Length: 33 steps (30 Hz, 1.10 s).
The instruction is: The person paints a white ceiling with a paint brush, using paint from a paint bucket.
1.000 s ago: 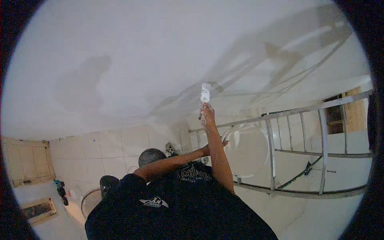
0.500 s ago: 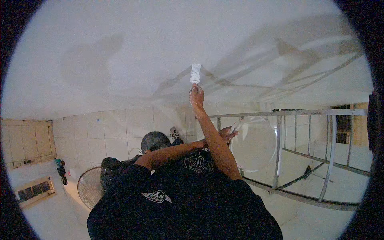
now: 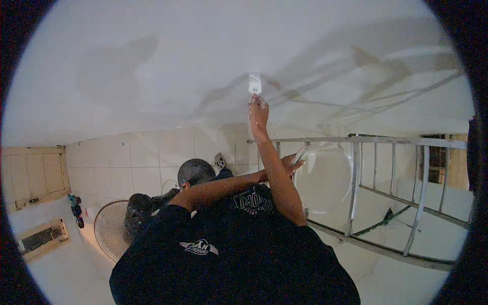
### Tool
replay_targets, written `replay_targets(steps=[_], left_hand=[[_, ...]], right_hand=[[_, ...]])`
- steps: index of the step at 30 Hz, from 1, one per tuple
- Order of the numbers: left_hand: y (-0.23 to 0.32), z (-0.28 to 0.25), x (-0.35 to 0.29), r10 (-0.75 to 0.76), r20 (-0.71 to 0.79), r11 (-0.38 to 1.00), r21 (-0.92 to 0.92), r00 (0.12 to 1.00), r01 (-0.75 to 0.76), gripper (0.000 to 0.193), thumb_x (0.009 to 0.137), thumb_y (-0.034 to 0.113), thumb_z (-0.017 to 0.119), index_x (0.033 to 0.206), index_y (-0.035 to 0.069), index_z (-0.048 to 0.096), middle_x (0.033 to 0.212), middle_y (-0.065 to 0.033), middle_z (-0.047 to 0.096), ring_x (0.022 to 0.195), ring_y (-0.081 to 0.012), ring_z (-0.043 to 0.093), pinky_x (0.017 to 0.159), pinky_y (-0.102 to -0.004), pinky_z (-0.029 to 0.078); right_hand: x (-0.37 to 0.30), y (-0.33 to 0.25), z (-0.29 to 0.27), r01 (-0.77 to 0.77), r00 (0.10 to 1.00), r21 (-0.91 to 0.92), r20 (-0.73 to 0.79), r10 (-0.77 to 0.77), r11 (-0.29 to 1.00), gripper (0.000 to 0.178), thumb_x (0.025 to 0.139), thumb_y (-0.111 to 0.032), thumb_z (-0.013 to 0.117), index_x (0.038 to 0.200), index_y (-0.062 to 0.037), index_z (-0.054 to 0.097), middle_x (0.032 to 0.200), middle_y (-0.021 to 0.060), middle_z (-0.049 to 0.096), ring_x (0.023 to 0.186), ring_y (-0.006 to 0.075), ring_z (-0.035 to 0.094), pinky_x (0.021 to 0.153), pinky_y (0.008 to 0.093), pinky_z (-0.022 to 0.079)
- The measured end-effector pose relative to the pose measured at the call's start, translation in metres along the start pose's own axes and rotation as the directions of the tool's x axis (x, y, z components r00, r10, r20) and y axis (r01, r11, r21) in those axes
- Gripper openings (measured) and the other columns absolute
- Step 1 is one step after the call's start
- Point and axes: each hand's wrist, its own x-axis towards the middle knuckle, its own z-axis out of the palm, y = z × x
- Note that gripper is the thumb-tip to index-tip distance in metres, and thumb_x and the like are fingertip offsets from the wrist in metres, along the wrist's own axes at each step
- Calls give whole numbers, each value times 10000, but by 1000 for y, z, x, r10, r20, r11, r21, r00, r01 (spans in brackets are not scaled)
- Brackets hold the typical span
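I see the scraper (image 3: 254,83) toward 12 o'clock, its blade at the white wall (image 3: 198,46). The right hand (image 3: 258,112) pinches its lower end; dark marks there are too small for me to read. Near 3 o'clock, the left hand (image 3: 292,163) is partly behind the right forearm, beside a round white tub (image 3: 325,185); I cannot tell whether it grips anything. On my feed, the black shirt (image 3: 234,274) at 6 o'clock carries white arched lettering and, toward 7, a winged emblem with text. The ladder (image 3: 419,203) stands toward 4.
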Motion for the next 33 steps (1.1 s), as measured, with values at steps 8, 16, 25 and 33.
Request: replay_targets(steps=[8,16,25,33], left_hand=[[-5,18,10,103,102,990,-107,989,-92,549,897,416,444,1260,16,345,1081,-125,517,946,-208,470,852,-364,384],[45,34,3,96,197,995,-49,976,-88,524,900,356,474,1279,19,339,1158,-100,489,1008,-191,443,885,-353,362],[9,20,-6,15,-42,996,-82,999,-18,434,883,390,490,1155,52,476,963,-75,575,853,-163,517,715,-355,447],[25,42,9,152,117,988,-29,981,-150,447,872,398,509,1128,35,461,895,-59,536,786,-158,482,677,-332,410]], right_hand=[[36,44,-23,275,923,-492,-106,-370,826,257,875,-238,436,814,-7,529,697,127,559,642,271,532,615,373,426],[103,157,-86,135,978,-675,-26,-206,725,297,840,-236,469,857,46,558,802,190,599,759,361,576,726,447,449],[-15,-18,-5,245,931,-250,-209,-299,937,335,889,-289,449,871,38,521,685,162,512,638,269,481,639,404,399],[124,184,-93,-225,954,-432,-278,108,873,272,852,-214,419,961,-3,552,848,174,604,782,324,591,706,412,460]])
